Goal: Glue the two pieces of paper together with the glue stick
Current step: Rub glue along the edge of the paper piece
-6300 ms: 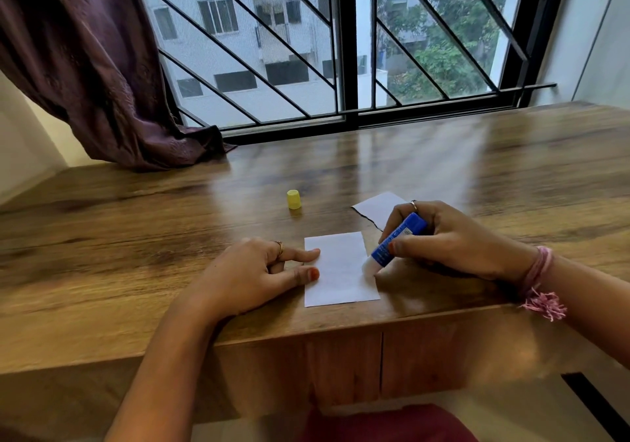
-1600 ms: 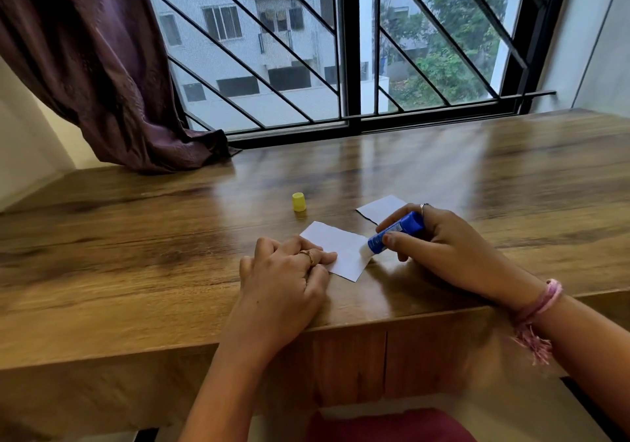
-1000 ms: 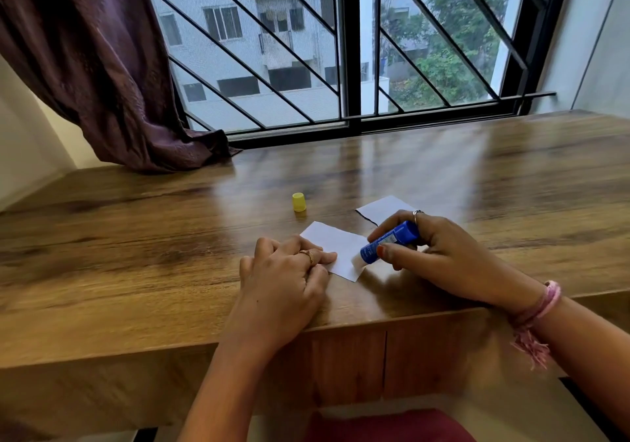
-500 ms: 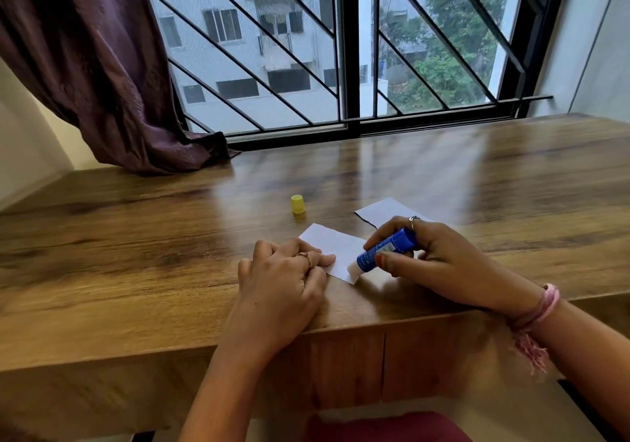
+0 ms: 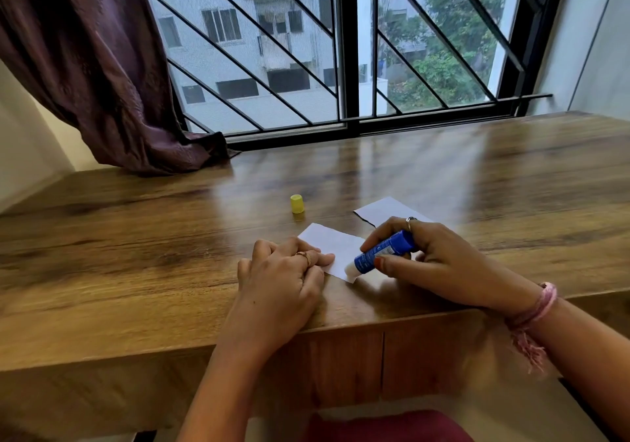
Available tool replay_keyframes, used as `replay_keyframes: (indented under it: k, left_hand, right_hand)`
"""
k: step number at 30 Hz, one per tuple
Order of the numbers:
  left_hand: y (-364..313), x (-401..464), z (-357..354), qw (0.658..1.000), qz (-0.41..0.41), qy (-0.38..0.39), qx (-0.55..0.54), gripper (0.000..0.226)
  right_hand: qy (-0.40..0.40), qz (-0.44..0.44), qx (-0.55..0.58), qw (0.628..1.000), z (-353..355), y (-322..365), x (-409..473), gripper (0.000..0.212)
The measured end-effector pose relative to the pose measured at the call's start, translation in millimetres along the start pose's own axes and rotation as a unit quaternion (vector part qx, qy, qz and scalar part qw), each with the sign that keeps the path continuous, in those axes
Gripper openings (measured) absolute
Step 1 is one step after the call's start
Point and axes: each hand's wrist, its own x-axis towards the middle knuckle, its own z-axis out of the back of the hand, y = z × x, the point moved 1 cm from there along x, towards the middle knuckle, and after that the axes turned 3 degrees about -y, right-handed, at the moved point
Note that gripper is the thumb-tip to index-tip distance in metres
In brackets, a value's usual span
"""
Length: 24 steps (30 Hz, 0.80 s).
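Nearest us, our left hand (image 5: 283, 278) presses flat on the near paper (image 5: 332, 249). At 3 o'clock, our right hand (image 5: 429, 260) grips the glue stick (image 5: 380, 254), tip touching that paper's corner. The second paper (image 5: 385, 211) lies at 1 o'clock, the yellow cap (image 5: 297, 203) at 11, on the counter (image 5: 136, 254).

Items on the wooden desk (image 5: 136, 271): two pieces of white paper, the near piece (image 5: 335, 245) and the far piece (image 5: 381, 210); one blue glue stick (image 5: 383, 252); one yellow cap (image 5: 297, 203); two hands, left hand (image 5: 283, 284) and right hand (image 5: 436, 260).
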Motion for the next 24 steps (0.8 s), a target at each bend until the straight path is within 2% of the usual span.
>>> replay_keyframes:
  k: [6,9,12,15,19,22,24]
  left_hand:
    - [0,1,1,1.000,0.005,0.013,-0.001,0.036]
    - [-2,1,2,1.000,0.017,0.016,-0.008,0.034]
    - [-6,1,4,0.999,0.027,0.022,-0.009,0.034]
    - [-15,0,6,0.999,0.031,0.019,0.014,0.035]
    - [-35,3,4,0.997,0.028,0.009,0.068,0.037]
    - [-38,14,7,0.997,0.048,0.011,0.060,0.037]
    - [-29,21,13,0.999,0.031,0.004,0.041,0.038]
  right_hand:
    - [-0.002,0.008,0.007,1.000,0,0,1,0.014]
    - [-0.106,-0.003,0.111,0.988,4,0,1,0.013]
    - [-0.233,-0.023,0.195,0.952,10,-4,1,0.009]
    - [-0.294,-0.046,0.225,0.928,13,-9,1,0.008]
    - [-0.315,-0.070,0.223,0.920,13,-10,0,0.010]
    - [-0.315,-0.080,0.221,0.920,14,-12,0,0.008]
    - [-0.311,-0.086,0.220,0.920,13,-12,-1,0.008]
